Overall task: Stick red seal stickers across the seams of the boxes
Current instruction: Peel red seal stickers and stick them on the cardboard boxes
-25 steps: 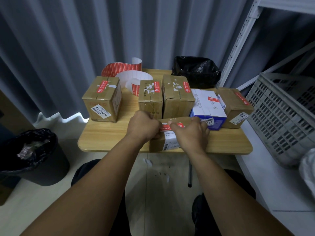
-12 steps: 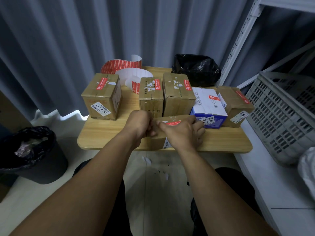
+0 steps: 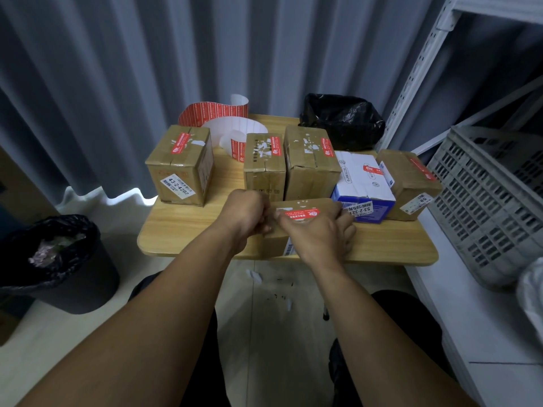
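Note:
A small cardboard box point(image 3: 296, 205) stands at the front edge of the wooden table point(image 3: 188, 230), with a red seal sticker point(image 3: 302, 215) lying across its top. My left hand point(image 3: 246, 214) is closed against the box's left end. My right hand point(image 3: 318, 236) rests on the box's near side, thumb pressing on the sticker. Behind stand several boxes that each bear a red sticker: a brown box point(image 3: 180, 164) at left, two brown boxes point(image 3: 264, 168) point(image 3: 310, 165) in the middle, a white and blue box point(image 3: 363, 186), and a brown box point(image 3: 408, 183) at right. The sticker roll point(image 3: 217, 113) curls at the back.
A black plastic bag point(image 3: 340, 118) sits at the table's back right. A grey slatted crate point(image 3: 493, 198) stands on a white ledge to the right, under a metal shelf frame point(image 3: 420, 63). A black bin point(image 3: 55, 259) with a bag liner stands on the floor at left. Paper scraps lie on the floor.
My hands have shifted slightly on the front box; the right thumb has slid along the red sticker toward its left end, so more of the sticker shows.

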Available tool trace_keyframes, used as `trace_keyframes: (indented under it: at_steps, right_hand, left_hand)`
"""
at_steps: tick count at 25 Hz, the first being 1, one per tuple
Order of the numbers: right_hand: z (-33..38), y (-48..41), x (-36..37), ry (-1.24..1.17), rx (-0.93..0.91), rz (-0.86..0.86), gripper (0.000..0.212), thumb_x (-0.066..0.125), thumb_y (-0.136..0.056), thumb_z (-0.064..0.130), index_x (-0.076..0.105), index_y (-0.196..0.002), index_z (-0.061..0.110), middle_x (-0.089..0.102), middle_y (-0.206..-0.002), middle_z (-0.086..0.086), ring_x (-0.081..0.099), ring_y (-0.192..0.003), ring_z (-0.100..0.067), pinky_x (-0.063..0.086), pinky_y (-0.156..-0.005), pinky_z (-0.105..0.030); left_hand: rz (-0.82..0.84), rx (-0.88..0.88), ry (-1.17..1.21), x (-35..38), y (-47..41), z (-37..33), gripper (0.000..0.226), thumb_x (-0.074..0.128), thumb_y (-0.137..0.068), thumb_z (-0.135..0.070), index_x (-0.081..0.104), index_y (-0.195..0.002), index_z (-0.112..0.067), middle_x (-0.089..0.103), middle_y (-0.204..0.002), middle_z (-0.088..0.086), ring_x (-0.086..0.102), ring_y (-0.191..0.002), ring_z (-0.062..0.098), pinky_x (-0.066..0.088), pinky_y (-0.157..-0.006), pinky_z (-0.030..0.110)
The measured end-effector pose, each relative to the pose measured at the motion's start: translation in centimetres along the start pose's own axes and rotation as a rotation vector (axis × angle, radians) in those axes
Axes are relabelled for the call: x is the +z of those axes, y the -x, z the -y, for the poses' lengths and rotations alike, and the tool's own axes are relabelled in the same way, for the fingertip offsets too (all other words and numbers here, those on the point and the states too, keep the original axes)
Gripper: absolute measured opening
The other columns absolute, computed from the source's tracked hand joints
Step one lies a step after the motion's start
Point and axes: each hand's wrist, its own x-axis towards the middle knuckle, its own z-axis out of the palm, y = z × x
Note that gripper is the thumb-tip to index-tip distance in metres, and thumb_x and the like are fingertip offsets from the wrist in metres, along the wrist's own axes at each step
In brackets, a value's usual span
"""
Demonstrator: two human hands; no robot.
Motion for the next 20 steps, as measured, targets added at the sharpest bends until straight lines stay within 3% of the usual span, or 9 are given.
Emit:
trace_keyframes:
  at_steps: [4, 9, 11, 14, 17, 20]
  right_hand:
    - [0.1, -0.2, 0.0, 0.005, 0.018, 0.036, 0.127, 0.073, -0.065, 0.077, 0.012, -0.155, 0.01, 0.023, -0.154, -0.012, 0.022, -0.141, -0.031, 0.03, -0.112, -0.045]
    - [0.0, -1.4, -0.3, -0.093, 0.119, 0.031, 0.102, 0.079, -0.074, 0.056, 0.025, -0.15, 0.014, 0.031, -0.153, -0.01, 0.029, -0.141, -0.031, 0.039, -0.111, -0.048]
    - [-0.1, -2.6, -0.3, -0.174, 0.207, 0.04, 0.093, 0.083, -0.072, 0.047, 0.032, -0.143, 0.016, 0.042, -0.143, -0.01, 0.044, -0.13, -0.031, 0.052, -0.097, -0.049]
    - [-0.5, -3.7, -1.1, -0.345, 0.263, 0.085, 0.064, 0.082, -0.077, 0.038, 0.043, -0.125, 0.019, 0.063, -0.117, -0.007, 0.069, -0.094, -0.023, 0.062, -0.065, -0.036]
    - [-1.5, -3.9, -2.0, -0.514, 0.264, 0.156, 0.031, 0.072, -0.091, 0.031, 0.053, -0.111, 0.017, 0.071, -0.096, -0.004, 0.074, -0.072, -0.016, 0.057, -0.053, -0.026]
    - [-1.8, -3.8, -2.7, -0.561, 0.239, 0.185, 0.024, 0.067, -0.095, 0.03, 0.055, -0.111, 0.017, 0.072, -0.094, -0.002, 0.074, -0.072, -0.014, 0.054, -0.051, -0.023]
  left_hand:
    - [0.011, 0.033, -0.02, 0.2, 0.4, -0.1, 0.017, 0.053, -0.087, -0.001, 0.055, -0.072, -0.009, 0.051, -0.059, 0.004, 0.048, -0.05, 0.016, 0.042, -0.041, 0.021]
    - [0.033, 0.089, -0.067, 0.1, 0.5, 0.1, 0.012, 0.06, -0.089, -0.003, 0.06, -0.079, -0.01, 0.06, -0.072, 0.008, 0.057, -0.064, 0.02, 0.047, -0.048, 0.025]
    - [0.031, 0.115, -0.136, 0.4, 0.5, 0.1, 0.015, 0.069, -0.088, -0.005, 0.06, -0.078, -0.012, 0.068, -0.083, 0.01, 0.066, -0.077, 0.023, 0.056, -0.06, 0.031]
    - [-0.031, 0.116, -0.189, 0.7, 0.4, 0.3, 0.024, 0.076, -0.085, -0.006, 0.055, -0.08, -0.016, 0.069, -0.09, 0.007, 0.067, -0.089, 0.022, 0.059, -0.083, 0.041]
    - [-0.036, 0.074, -0.082, 0.7, 0.2, 0.7, 0.026, 0.075, -0.085, -0.002, 0.054, -0.09, -0.016, 0.068, -0.097, 0.009, 0.067, -0.093, 0.025, 0.057, -0.075, 0.038]
    - [-0.052, 0.042, 0.041, 0.5, 0.4, 0.9, 0.021, 0.063, -0.091, 0.001, 0.054, -0.104, -0.012, 0.066, -0.102, 0.013, 0.065, -0.089, 0.024, 0.051, -0.063, 0.032]
